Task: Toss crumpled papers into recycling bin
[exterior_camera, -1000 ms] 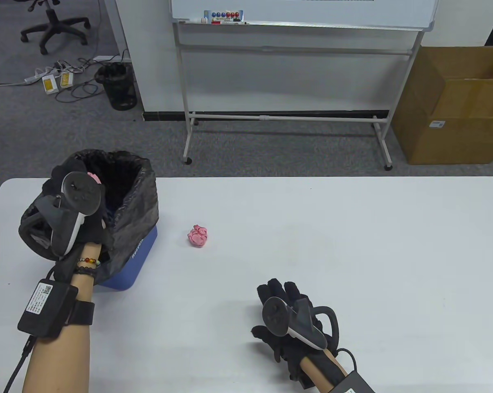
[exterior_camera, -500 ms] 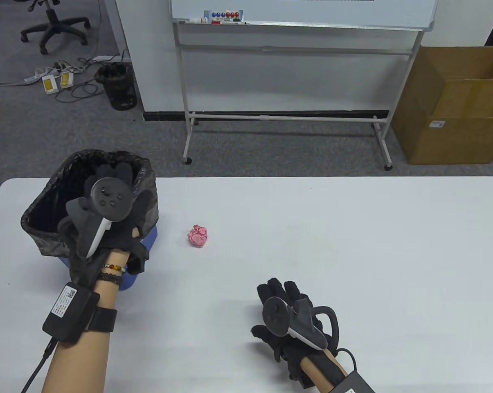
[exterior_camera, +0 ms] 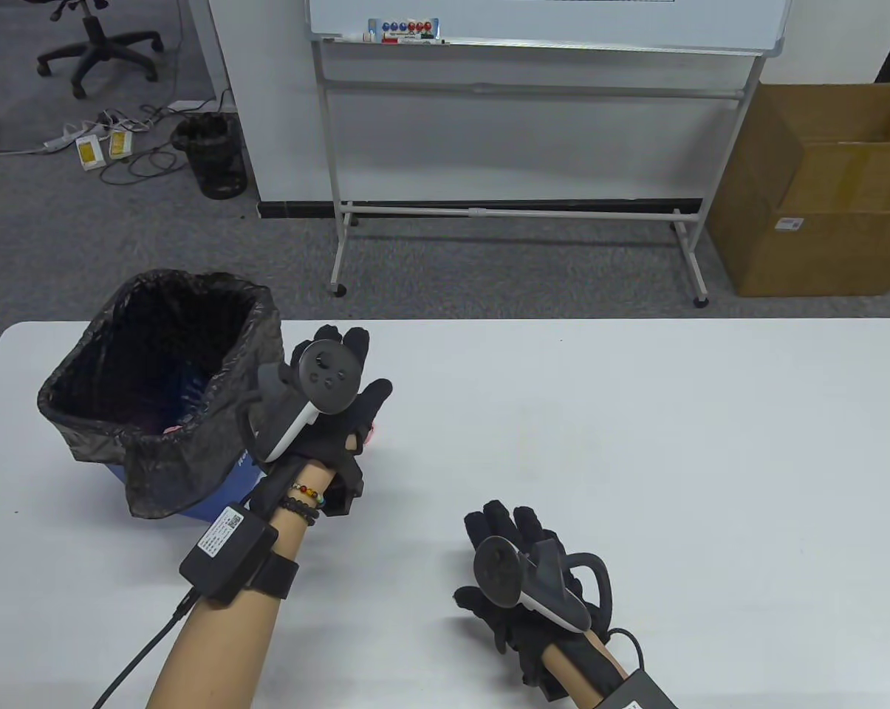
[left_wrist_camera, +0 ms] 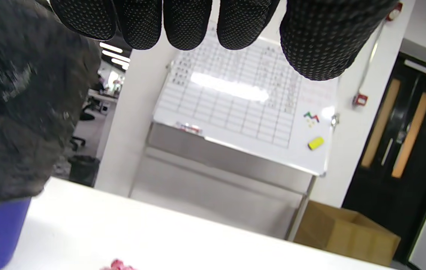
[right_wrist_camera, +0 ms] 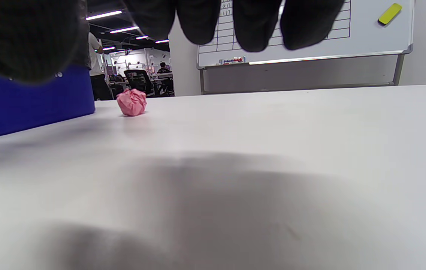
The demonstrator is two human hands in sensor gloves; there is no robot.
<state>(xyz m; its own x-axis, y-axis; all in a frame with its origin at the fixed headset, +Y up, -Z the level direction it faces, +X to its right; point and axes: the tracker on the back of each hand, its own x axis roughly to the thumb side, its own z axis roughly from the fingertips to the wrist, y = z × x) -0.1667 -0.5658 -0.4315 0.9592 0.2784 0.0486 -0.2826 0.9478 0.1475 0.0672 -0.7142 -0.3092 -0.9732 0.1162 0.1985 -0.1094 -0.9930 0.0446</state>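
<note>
Table view: left hand (exterior_camera: 334, 413) has left the bin (exterior_camera: 156, 384), fingers (left_wrist_camera: 186, 22) spread above the pink paper ball (right_wrist_camera: 132, 102)

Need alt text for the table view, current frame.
Left hand hovers, fingers spread, over a pink crumpled paper ball on the white table, beside a blue recycling bin lined with a black bag. Right hand rests on the table nearer the camera. Whiteboard stand and cardboard box stand behind.
</note>
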